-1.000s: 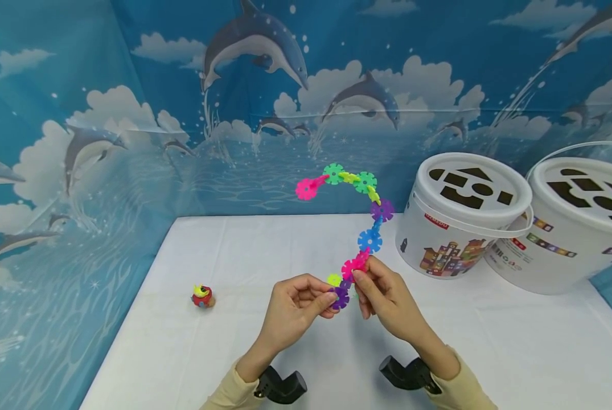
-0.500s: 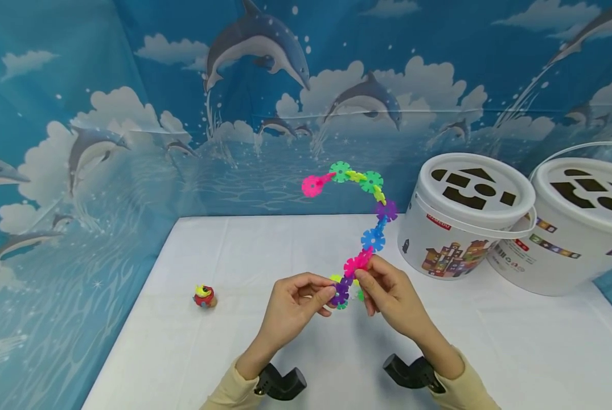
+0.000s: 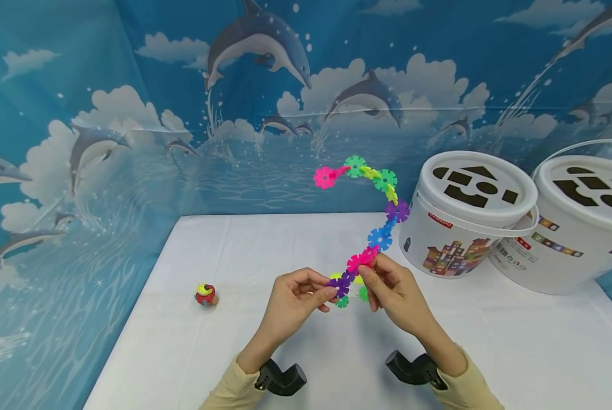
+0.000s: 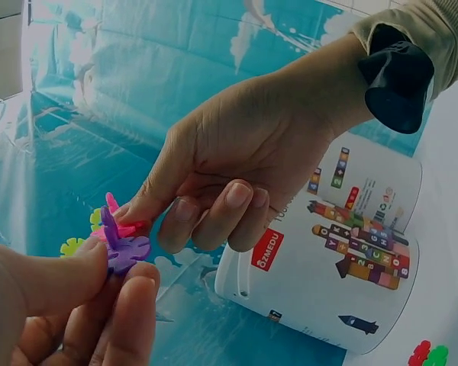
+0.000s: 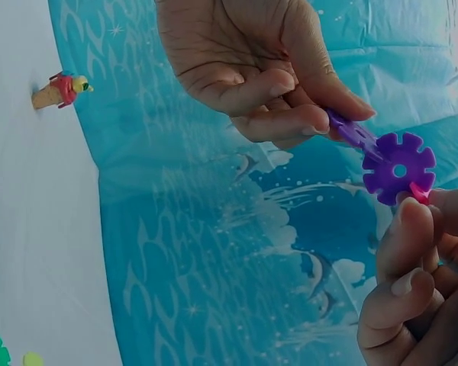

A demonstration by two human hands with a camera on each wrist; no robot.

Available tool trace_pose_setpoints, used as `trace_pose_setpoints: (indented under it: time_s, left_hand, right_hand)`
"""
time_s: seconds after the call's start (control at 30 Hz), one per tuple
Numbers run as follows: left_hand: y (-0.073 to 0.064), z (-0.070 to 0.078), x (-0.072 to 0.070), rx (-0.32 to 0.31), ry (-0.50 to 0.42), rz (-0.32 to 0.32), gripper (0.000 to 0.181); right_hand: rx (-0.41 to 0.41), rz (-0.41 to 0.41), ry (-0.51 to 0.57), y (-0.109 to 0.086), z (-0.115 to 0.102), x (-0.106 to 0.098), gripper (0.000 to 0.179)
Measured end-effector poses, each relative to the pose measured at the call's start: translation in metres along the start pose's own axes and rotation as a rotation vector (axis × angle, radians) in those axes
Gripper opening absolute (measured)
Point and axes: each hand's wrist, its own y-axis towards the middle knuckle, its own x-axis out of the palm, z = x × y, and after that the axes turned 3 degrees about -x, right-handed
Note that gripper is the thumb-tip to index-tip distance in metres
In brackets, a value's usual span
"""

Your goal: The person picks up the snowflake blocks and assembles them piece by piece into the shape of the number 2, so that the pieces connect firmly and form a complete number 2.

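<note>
You have the chain of notched plastic snowflake discs [image 3: 380,239] raised between your two hands above the white-covered table [image 3: 234,250]; your left hand [image 3: 296,302] pinches the purple discs [image 3: 340,285] at the near end between thumb and fingers, while your right hand [image 3: 399,297] pinches the pink disc [image 3: 358,263] just beyond them; from there the chain curves upward through blue, purple, yellow and green to a pink disc [image 3: 325,177] at its far tip, seen against the dolphin-printed backdrop [image 3: 265,51]; green discs [image 3: 342,302] show partly hidden behind your hands; a small red-and-yellow toy figurine [image 3: 205,294] stands on the table, well apart to your left; two white lidded buckets [image 3: 410,250] with shape cutouts in their lids stand side by side to your right.
</note>
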Motion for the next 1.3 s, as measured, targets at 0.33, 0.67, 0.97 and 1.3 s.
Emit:
trace_pose_setpoints:
  time_s: [0.33, 0.67, 0.97, 1.3]
  left_hand:
    - [0.001, -0.003, -0.003, 0.043, 0.081, -0.005, 0.009]
    - [0.003, -0.008, -0.003, -0.018, 0.165, 0.001, 0.014]
    - [0.007, -0.004, -0.007, -0.001, 0.139, 0.072, 0.008]
    - [0.000, -0.002, -0.012, -0.009, 0.092, 0.118, 0.014]
  right_hand:
    - [0.010, -0.045, 0.020, 0.001, 0.001, 0.000, 0.008]
    - [0.108, -0.089, 0.029, 0.005, 0.010, 0.003, 0.013]
    - [0.098, -0.234, 0.054, 0.013, 0.030, -0.003, 0.009]
    - [0.309, -0.416, -0.192, 0.003, 0.088, 0.000, 0.018]
